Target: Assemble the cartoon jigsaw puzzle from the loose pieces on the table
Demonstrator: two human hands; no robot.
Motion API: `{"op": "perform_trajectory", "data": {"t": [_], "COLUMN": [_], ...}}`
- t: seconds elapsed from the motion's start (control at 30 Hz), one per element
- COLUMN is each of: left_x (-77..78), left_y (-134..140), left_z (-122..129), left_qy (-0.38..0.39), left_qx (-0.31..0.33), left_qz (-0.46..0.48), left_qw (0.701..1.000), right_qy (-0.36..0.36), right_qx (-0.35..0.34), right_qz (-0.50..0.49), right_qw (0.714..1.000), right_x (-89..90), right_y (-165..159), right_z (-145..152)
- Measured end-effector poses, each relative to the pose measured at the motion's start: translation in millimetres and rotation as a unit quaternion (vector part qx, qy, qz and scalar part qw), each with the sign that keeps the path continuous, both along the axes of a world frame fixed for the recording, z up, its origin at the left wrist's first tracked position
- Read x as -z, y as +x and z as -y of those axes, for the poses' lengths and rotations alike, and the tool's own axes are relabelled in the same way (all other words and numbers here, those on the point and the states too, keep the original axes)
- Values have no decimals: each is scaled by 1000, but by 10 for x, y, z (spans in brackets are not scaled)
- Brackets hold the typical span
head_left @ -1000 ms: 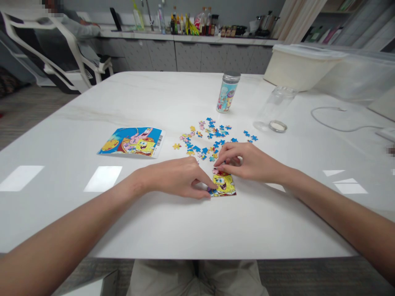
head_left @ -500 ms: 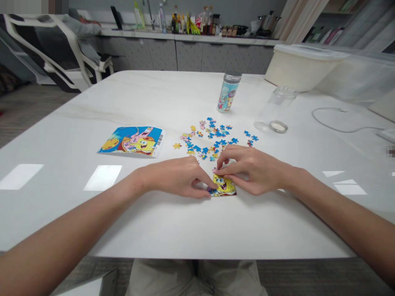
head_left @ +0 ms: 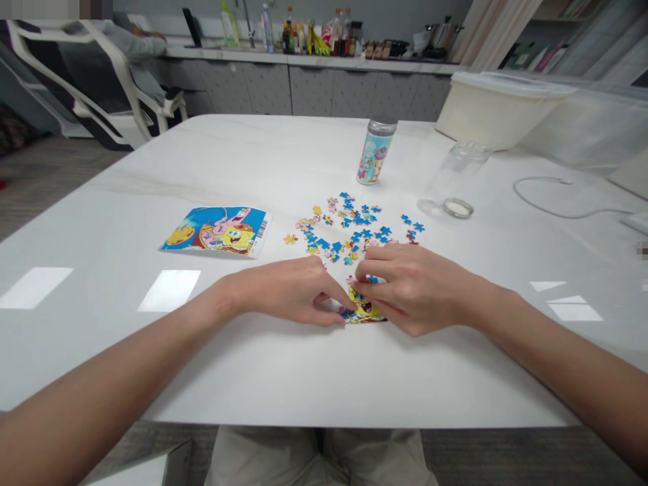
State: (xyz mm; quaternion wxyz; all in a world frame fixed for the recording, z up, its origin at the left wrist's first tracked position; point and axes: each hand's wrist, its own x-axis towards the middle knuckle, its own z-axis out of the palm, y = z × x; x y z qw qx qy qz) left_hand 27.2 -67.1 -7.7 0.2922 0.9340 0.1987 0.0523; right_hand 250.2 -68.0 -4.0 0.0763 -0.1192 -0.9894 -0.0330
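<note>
A small joined section of jigsaw puzzle (head_left: 365, 312), with a yellow cartoon face, lies flat on the table in front of me. My left hand (head_left: 296, 291) steadies its left edge, index fingertip on top and thumb by the near corner. Over its right and far side bends my right hand (head_left: 399, 287), its fingers pinched together at a puzzle piece along the far edge. A bit of blue (head_left: 373, 279) shows between those fingers, which hide most of the piece. Beyond the hands several loose puzzle pieces (head_left: 362, 219) are scattered, mostly blue, some yellow and pink.
A picture card (head_left: 217, 231) lies to the left. Farther back stand a cartoon-printed jar (head_left: 375, 152) and a clear jar (head_left: 458, 172), with a round lid (head_left: 458, 208) nearby. Right of these are a cable (head_left: 551, 212) and a pale bin (head_left: 499, 111). Someone's sleeve (head_left: 134, 47) shows behind a chair.
My right hand has shifted slightly toward me and covers more of the joined section. Blue now shows between its fingers. My left hand stays in place.
</note>
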Motion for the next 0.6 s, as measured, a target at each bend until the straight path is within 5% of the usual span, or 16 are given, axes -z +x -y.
{"op": "perform_trajectory", "data": {"t": [0.3,0.6], "left_x": [-6,-15], "left_y": [4,5], "left_z": [2,15], "left_qy": [0,0], "left_qx": [-1,-17], "left_qz": [-1,-9], "left_qw": [1000,1000], "right_qy": [24,-31], "right_qx": [5,92], "right_qz": [28,-96], "right_qw": [999,991], "right_x": [6,-39], "right_y": [-50,155], "right_z": [72,-103]}}
